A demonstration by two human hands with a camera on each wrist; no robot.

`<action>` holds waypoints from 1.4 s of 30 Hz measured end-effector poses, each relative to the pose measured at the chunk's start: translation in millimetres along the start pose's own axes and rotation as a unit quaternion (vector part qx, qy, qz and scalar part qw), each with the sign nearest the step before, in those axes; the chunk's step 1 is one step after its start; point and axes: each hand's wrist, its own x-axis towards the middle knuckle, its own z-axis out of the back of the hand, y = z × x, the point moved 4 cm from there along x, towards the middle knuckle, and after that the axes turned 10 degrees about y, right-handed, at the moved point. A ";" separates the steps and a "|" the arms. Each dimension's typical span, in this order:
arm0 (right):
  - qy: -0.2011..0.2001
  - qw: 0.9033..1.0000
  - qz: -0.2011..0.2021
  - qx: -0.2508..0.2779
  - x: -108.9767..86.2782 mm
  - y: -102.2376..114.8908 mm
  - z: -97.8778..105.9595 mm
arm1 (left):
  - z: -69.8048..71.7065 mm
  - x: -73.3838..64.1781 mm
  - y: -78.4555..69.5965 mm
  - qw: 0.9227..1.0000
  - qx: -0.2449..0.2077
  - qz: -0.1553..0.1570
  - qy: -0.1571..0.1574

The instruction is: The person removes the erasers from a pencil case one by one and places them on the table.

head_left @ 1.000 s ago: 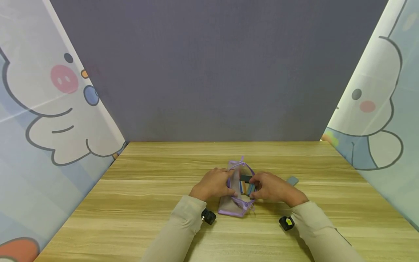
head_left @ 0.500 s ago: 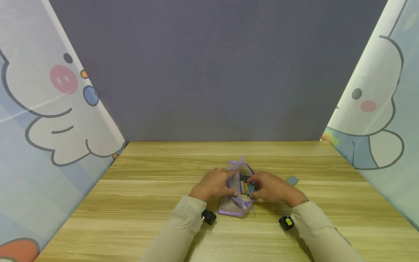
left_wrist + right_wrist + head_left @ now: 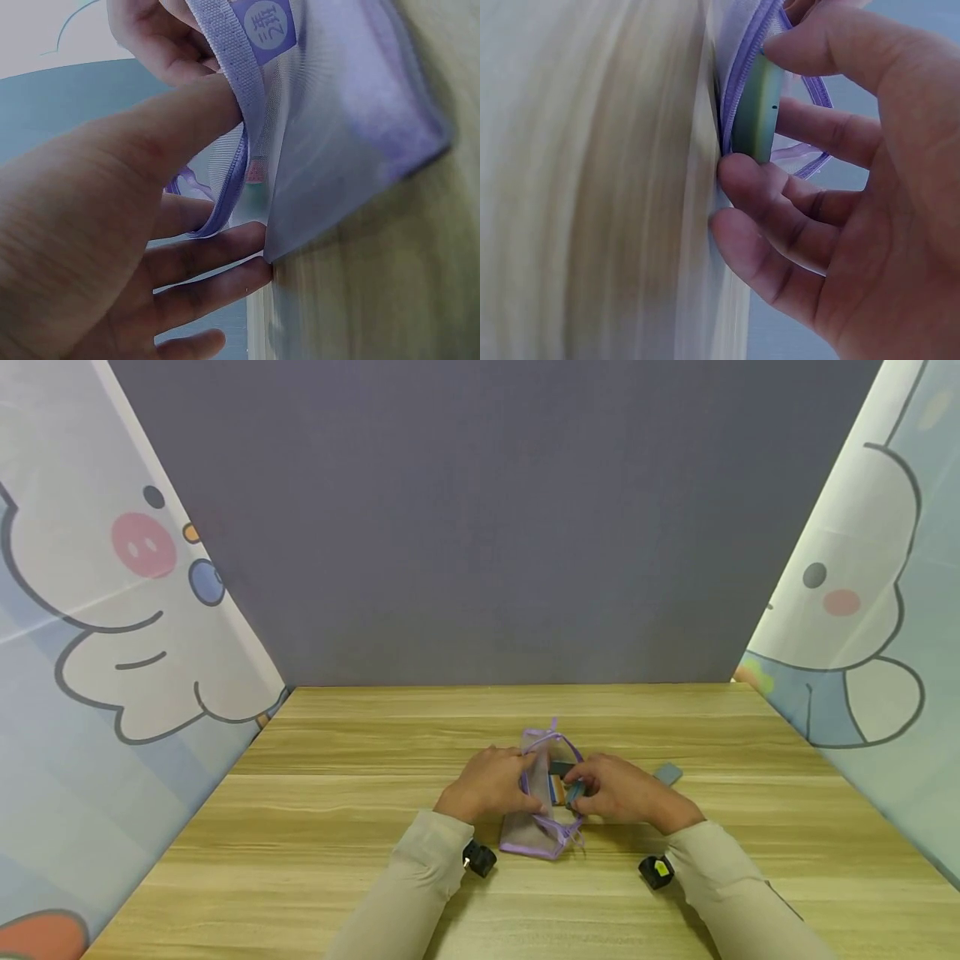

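A purple-trimmed mesh zipper pouch [image 3: 528, 837] lies on the table with its mouth spread toward the right. My left hand [image 3: 486, 787] holds the pouch by its left rim, the thumb hooked behind the purple edging [image 3: 238, 90] in the left wrist view. My right hand [image 3: 624, 789] pinches a grey-green block [image 3: 756, 112] at the pouch's mouth, between thumb and fingers. Inside the pouch show a dark flat block [image 3: 561, 768] and a strip striped blue and orange [image 3: 557, 790]. The far end of the pinched block is hidden by the pouch.
A loose grey-green flat piece [image 3: 668, 773] lies on the wooden table [image 3: 337, 743], behind my right wrist. A dark grey panel [image 3: 487, 527] rises at the table's back edge. Cartoon-printed curtains [image 3: 90, 685] stand on both sides.
The grey-green block has turned and shifted slightly within my right fingers at the pouch's mouth. My left hand and the pouch have hardly moved.
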 end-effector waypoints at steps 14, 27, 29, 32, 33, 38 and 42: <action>-0.014 1.000 -0.015 -0.003 -3.1 -3.0 2.0 | -0.8 0.6 -1.0 1.000 0.005 0.002 0.004; -0.036 0.999 -0.034 0.004 -4.1 -4.7 3.7 | -0.8 -0.1 -0.8 1.000 0.006 0.007 0.006; -0.039 0.999 -0.036 0.003 -4.5 -4.5 4.3 | -0.7 -0.1 -1.0 1.000 0.005 0.007 0.005; -0.040 0.998 -0.039 0.005 -5.3 -5.2 4.8 | -0.6 -0.1 -1.0 1.000 0.002 0.005 0.005; -0.040 0.998 -0.043 0.006 -5.6 -6.0 4.8 | -0.6 0.0 -1.0 1.000 0.002 0.005 0.005; -0.043 0.998 -0.049 0.014 -7.6 -6.8 6.6 | -0.6 0.3 -0.4 1.000 0.003 0.003 0.003; -0.046 0.997 -0.053 0.019 -9.3 -6.3 7.8 | -0.6 0.6 0.1 1.000 0.003 0.002 0.000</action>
